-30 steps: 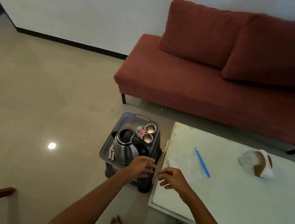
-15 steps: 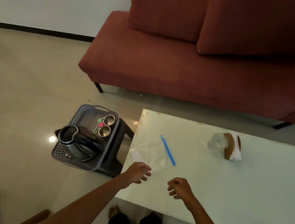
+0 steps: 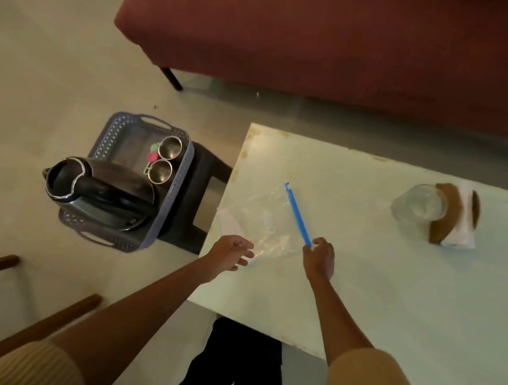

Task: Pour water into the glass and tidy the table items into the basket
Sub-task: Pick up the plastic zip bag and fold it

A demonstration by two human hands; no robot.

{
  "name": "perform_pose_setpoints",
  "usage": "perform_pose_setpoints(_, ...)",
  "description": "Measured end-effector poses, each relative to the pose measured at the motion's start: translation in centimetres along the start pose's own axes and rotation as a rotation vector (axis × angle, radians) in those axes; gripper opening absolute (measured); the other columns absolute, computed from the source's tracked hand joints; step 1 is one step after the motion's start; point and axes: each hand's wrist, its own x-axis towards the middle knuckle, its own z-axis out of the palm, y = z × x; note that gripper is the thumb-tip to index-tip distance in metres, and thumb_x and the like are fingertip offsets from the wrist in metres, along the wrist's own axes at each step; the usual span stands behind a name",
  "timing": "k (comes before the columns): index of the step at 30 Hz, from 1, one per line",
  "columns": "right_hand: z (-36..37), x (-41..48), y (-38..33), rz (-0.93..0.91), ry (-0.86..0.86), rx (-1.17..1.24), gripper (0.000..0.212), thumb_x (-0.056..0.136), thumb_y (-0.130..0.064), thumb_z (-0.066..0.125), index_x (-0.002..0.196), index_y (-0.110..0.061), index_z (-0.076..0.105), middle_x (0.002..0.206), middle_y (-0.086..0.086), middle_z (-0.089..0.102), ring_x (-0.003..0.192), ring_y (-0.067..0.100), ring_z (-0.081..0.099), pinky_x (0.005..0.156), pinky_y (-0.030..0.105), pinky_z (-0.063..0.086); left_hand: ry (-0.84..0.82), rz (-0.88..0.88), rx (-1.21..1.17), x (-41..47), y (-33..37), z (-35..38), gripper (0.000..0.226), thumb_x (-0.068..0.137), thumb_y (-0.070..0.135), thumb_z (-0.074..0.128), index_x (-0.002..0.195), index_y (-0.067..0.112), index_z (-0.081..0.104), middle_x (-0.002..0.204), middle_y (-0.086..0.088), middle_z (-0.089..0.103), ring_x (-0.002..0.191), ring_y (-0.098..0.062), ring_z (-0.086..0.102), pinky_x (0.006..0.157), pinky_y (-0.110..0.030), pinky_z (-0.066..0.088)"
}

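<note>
A clear plastic bag [image 3: 263, 222] lies flat near the left edge of the pale table [image 3: 392, 303]. A blue sealing stick [image 3: 297, 212] runs along its right side. My right hand [image 3: 319, 258] pinches the near end of that stick with curled fingers. My left hand [image 3: 233, 255] hovers with relaxed fingers at the bag's near left corner, holding nothing. The glass [image 3: 419, 204] stands at the far right of the table. The grey basket [image 3: 181, 184] sits on a dark stool [image 3: 202, 192] left of the table. It holds a steel kettle [image 3: 101, 187] and two steel cups [image 3: 164, 158].
A brown holder with white napkins [image 3: 457, 215] stands right behind the glass. A red sofa [image 3: 343, 38] runs along the far side. Wooden chair legs [image 3: 10, 323] show at the lower left. Small coloured items [image 3: 153, 154] lie in the basket beside the cups.
My view swung from the basket to the table. Both hands left the basket area and moved over the table; my right hand reached forward and took the blue stick's end.
</note>
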Motion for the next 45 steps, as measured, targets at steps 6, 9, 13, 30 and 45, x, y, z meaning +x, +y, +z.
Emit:
perform_pose_setpoints(6, 2.6, 2.2, 0.0, -0.033, 0.091, -0.180, 0.030, 0.090, -0.021, 0.055, 0.113, -0.005, 0.046, 0.116, 0.016, 0.046, 0.104, 0.033, 0.052, 0.077, 0.041, 0.048, 0.000, -0.019, -0.022, 1.2, -0.4, 0.6, 0.025, 0.096, 0.012, 0.045, 0.116, 0.004, 0.059, 0.108, -0.010, 0.065, 0.087, -0.020, 0.060, 0.068, -0.021, 0.045)
perform_pose_setpoints(9, 2.3, 2.3, 0.0, 0.000, 0.091, -0.174, 0.022, 0.090, -0.014, 0.054, 0.108, -0.002, 0.050, 0.113, 0.017, 0.048, 0.104, 0.032, 0.051, 0.072, 0.039, 0.046, 0.021, -0.017, -0.017, 0.8, -0.2, 0.3, 0.026, 0.096, 0.011, 0.043, 0.115, 0.005, 0.059, 0.114, -0.011, 0.065, 0.091, -0.021, 0.059, 0.068, -0.020, 0.046)
perform_pose_setpoints(13, 0.4, 1.1, -1.0, -0.091, 0.099, -0.049, 0.011, 0.085, -0.007, 0.055, 0.094, -0.003, 0.052, 0.105, 0.014, 0.049, 0.098, 0.032, 0.052, 0.065, 0.032, 0.037, 0.060, 0.027, -0.051, -0.4, 0.8, -1.1, 0.025, 0.097, 0.012, 0.042, 0.114, 0.006, 0.059, 0.109, -0.008, 0.065, 0.093, -0.020, 0.060, 0.069, -0.020, 0.046)
perform_pose_setpoints(30, -16.1, -19.6, -13.5, -0.540, -0.065, 0.512, 0.026, 0.085, -0.014, 0.064, 0.070, -0.013, 0.043, 0.065, 0.001, 0.044, 0.059, 0.012, 0.040, 0.047, 0.009, 0.032, -0.086, 0.245, -0.302, -15.4, 5.1, -9.2, 0.004, 0.091, 0.012, 0.055, 0.092, 0.011, 0.058, 0.063, 0.006, 0.064, 0.049, -0.005, 0.059, 0.062, -0.022, 0.044)
perform_pose_setpoints(45, -21.8, -30.6, -20.5, -0.642, -0.358, 1.116, 0.008, 0.094, -0.011, 0.045, 0.089, -0.009, 0.051, 0.079, 0.009, 0.074, 0.080, 0.021, 0.072, 0.068, 0.029, 0.058, -0.240, 0.703, -0.171, -24.8, 2.8, -14.2, 0.025, 0.090, 0.019, 0.055, 0.107, 0.005, 0.067, 0.101, 0.001, 0.074, 0.092, -0.010, 0.067, 0.079, -0.022, 0.052)
